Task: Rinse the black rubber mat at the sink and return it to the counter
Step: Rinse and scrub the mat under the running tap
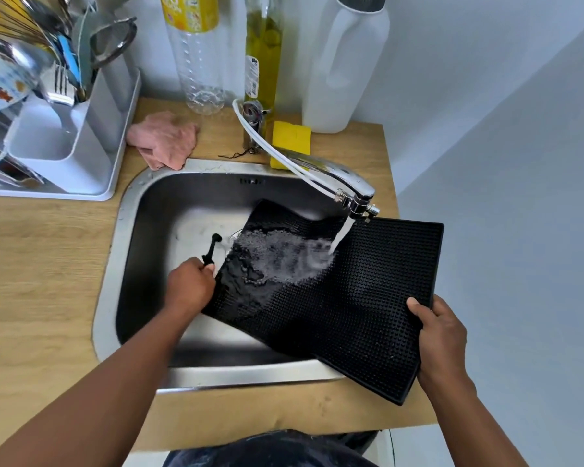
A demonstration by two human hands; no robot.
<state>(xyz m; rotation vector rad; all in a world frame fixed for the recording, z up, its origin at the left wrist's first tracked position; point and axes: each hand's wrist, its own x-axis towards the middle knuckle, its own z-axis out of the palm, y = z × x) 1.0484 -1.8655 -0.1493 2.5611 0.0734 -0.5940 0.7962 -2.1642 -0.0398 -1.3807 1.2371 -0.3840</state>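
The black rubber mat (361, 308), studded with small bumps, sags across the steel sink (115, 264), its right half overhanging the sink's right rim. Water streams from the chrome tap (334, 173) onto the mat's middle and spreads left. My left hand (189, 286) grips the mat's left edge down inside the basin. My right hand (439, 332) clamps the mat's right edge, thumb on top. A black sink plug on its stem (213, 246) stands just above my left hand.
A white drying rack with cutlery (64, 129) stands on the wooden counter (41, 281) to the left. A pink cloth (166, 139), a yellow sponge (290, 139), a plastic bottle (196, 55), an oil bottle (263, 55) and a white jug (344, 69) line the back.
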